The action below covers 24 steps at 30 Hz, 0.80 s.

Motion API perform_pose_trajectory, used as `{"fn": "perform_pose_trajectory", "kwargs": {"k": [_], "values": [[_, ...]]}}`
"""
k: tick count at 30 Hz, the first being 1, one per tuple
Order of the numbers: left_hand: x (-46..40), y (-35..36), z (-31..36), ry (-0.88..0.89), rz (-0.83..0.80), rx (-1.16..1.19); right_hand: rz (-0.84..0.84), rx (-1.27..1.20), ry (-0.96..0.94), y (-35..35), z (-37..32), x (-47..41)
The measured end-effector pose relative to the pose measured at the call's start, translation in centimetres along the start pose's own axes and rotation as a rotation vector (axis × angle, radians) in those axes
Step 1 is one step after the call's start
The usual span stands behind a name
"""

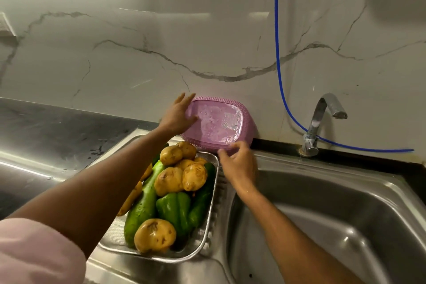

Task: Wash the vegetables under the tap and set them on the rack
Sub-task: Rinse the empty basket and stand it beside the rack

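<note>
Wet potatoes, green peppers and cucumbers heaped on the steel rack
</note>
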<state>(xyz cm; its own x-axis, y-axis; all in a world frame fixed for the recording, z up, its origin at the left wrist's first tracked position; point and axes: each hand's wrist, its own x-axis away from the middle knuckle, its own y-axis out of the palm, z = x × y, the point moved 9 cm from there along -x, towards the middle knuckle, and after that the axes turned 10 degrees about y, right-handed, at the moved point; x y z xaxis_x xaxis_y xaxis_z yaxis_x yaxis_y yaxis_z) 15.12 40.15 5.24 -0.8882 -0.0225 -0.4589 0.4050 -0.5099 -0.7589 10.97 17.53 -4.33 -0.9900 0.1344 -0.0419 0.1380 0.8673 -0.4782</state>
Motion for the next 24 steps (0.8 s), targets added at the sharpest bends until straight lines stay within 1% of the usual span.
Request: {"fn": "perform_pose_trajectory", "kwargs": {"k": [2,3,5,8,10,13,17,20,24], "values": [[0.1,0.9,1.8,0.097,-0.084,-0.136,-0.242,0.021,0.067,3.5,1.1,1.4],[0.0,1.4,2.5,0.142,-0.129,-0.199,-0.308,0.018,0.079,4.3,1.2,1.7],[0.1,1.9,2.9,0.175,-0.186,-0.279,-0.363,-0.001,0.099,4.1,1.2,2.2],[0.1,1.4,3.0,0.174,-0.166,-0.287,-0.356,-0.024,0.125,2.9,1.3,2.3],[0.0,1.2,2.9,0.171,-0.149,-0.274,-0.351,0.010,0.104,2.6,1.1,2.7],[0.2,1.1,2.5,0.152,-0.139,-0.267,-0.279,0.048,0.054,1.8,0.7,3.1],[0.0,0.9,2.6,0.143,-0.130,-0.225,-0.204,-0.052,0.059,0.4,1.2,3.8],[-0.2,1.0,2.7,0.142,-0.132,-0.222,-0.210,-0.098,0.084,0.0,1.4,4.4],[-0.2,1.2,2.8,0.138,-0.138,-0.240,-0.231,-0.102,0.095,-0.2,1.4,4.4]]}}
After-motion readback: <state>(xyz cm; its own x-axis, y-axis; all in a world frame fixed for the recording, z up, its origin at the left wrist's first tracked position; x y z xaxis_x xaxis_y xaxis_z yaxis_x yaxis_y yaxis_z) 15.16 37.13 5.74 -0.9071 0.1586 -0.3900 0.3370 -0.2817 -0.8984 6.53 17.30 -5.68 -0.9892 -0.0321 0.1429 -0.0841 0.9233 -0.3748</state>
